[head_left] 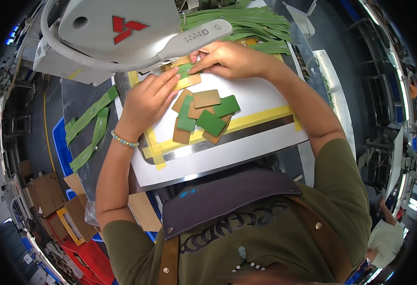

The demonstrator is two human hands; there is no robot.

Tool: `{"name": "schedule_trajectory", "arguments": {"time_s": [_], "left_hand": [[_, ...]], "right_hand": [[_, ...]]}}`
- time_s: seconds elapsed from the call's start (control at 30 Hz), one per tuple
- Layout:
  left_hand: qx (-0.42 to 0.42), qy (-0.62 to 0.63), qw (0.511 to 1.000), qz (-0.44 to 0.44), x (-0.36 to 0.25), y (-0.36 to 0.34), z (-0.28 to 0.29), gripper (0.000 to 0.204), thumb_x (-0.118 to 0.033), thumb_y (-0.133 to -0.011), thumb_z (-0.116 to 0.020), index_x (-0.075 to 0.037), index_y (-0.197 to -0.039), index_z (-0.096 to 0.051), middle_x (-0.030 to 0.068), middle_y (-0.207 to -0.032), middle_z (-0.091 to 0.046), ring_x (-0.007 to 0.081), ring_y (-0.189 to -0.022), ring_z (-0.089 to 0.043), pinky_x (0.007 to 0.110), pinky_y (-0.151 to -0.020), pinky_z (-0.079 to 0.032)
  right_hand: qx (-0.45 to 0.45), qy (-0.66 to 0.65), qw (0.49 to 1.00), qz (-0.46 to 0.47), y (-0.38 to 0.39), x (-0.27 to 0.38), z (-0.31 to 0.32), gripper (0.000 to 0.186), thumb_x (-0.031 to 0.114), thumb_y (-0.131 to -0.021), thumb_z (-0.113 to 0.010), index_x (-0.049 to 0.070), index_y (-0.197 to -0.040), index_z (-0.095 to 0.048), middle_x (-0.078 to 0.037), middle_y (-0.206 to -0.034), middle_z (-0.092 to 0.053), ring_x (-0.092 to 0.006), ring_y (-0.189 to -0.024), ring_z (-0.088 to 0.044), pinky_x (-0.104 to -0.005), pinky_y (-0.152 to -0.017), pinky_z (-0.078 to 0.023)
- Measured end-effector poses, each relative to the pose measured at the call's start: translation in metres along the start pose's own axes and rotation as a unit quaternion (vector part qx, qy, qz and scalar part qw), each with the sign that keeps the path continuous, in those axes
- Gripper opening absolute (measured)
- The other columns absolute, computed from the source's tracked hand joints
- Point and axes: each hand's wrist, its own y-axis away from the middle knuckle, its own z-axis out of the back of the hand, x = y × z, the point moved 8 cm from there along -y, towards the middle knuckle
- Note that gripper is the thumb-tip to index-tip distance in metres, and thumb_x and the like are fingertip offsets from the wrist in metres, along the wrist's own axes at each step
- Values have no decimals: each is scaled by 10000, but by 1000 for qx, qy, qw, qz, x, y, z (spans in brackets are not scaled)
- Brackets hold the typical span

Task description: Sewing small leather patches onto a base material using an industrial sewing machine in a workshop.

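From afar, I rest my flat left hand (147, 97) and curled right hand (233, 60), grip unclear, by the far green piece (184, 68); light pressure should keep it straight.

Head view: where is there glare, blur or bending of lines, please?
In the head view, the metal strip gleams toward its left end; the left hand and right hand look fairly sharp; a brownish patch at the lower edge is blurred; background edges bow near the black rim.
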Motion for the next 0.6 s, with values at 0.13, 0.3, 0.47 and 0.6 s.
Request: {"name": "schedule_trajectory", "arguments": {"time_s": [0.13, 0.3, 0.47, 0.6], "left_hand": [[15, 8, 1000, 2, -2, -3, -8, 377, -133, -891, -805, -6, -1237, -727, 53, -1345, -714, 252, -926, -650, 363, -826, -577], [26, 19, 999, 17, 1, -3, -10, 353, -135, -897, -798, -2, -1217, -728, 62, -1302, -717, 272, -966, -661, 382, -862, -575], [4, 73, 996, 43, 8, -2, -11, 352, -140, -902, -798, -6, -1219, -724, 93, -1281, -712, 298, -1063, -684, 400, -911, -571], [4, 108, 992, 65, 12, -1, -12, 358, -139, -900, -800, -7, -1222, -718, 108, -1295, -712, 314, -1118, -687, 415, -944, -565]], "right_hand": [[-11, 8, 1000, 8, -2, 0, -4, 361, -22, -930, -682, 103, -1251, -790, -120, -1177, -701, -311, -1061, -674, -411, -922, -540], [-39, -22, 997, -70, -2, -15, 0, 360, 61, -985, -694, 58, -1343, -727, -95, -1331, -692, -240, -1206, -671, -361, -996, -548], [-176, -246, 936, -179, -8, -31, -3, 480, 188, -1039, -680, 27, -1481, -588, -98, -1422, -638, -215, -1295, -629, -363, -1055, -534], [-266, -487, 815, -168, -2, -39, 17, 484, 173, -1084, -575, 20, -1536, -497, -117, -1464, -598, -215, -1229, -642, -364, -1016, -544]]}}
